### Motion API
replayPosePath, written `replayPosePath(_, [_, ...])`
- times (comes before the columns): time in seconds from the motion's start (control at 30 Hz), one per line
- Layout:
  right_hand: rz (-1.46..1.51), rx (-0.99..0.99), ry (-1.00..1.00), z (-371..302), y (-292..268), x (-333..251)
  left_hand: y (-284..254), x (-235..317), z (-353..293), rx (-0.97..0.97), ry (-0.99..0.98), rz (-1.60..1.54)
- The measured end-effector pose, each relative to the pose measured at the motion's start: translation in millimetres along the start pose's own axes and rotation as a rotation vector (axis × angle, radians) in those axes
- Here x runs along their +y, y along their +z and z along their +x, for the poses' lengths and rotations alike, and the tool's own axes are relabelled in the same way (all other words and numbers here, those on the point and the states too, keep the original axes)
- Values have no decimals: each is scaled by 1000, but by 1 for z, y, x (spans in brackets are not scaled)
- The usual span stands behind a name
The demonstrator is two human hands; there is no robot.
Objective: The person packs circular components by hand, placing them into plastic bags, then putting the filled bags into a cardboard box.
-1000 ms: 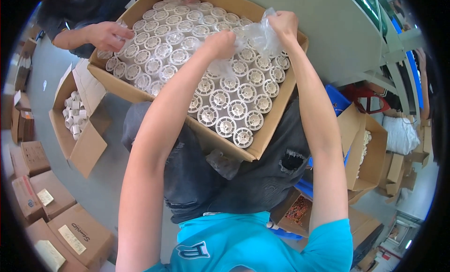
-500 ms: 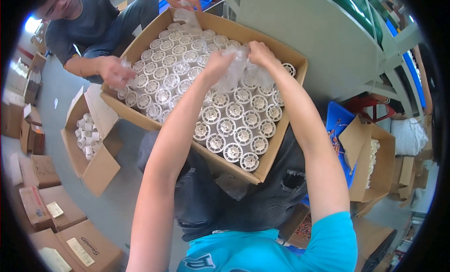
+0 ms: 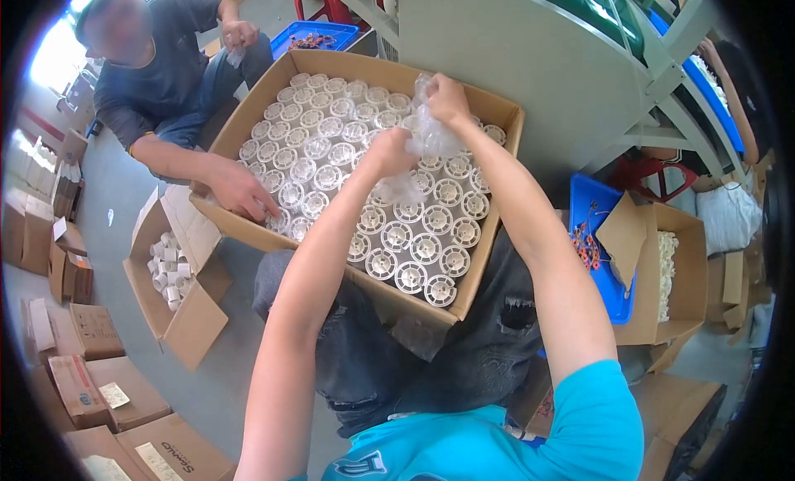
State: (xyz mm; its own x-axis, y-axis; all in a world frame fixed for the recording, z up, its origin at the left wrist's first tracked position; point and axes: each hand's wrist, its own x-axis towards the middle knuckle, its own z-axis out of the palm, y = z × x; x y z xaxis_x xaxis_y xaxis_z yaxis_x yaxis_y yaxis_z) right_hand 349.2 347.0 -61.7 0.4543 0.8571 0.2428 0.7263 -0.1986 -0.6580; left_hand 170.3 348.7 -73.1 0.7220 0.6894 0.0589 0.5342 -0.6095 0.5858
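Observation:
A large cardboard box in front of me holds rows of round white plastic parts with slotted rims. Over its right half, my right hand is closed on a crumpled clear plastic bag. To its left and a little nearer, my left hand is closed on thin clear plastic that hangs over the parts. Whether both pieces belong to one bag I cannot tell. Across the box, a co-worker's hand reaches over the left edge and touches the parts there.
A small open carton with white cylindrical pieces stands on the floor at left. At right are a blue tray with small wired parts and another open carton. A grey machine panel rises behind the box; stacked cartons line the left.
My right hand has shifted slightly left with the clear plastic, which now bunches below it. The co-worker's far hand has drawn back from the box; the other has lowered onto the parts.

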Motion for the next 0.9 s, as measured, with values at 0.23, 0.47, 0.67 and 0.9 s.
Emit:
replayPosePath(0.23, [128,332,35,-6,-25,-21,-43,11,5,289,-349,-646])
replayPosePath(0.47, [-224,-518,-184,-17,0,3,-64,-30,5,428,-261,-374])
replayPosePath(0.67, [-315,-446,-205,-15,8,-1,-52,-44,-9,-23,-148,228])
replayPosePath(0.9, [56,-245,-252,3,-14,-8,-42,-43,-11,-42,-142,289])
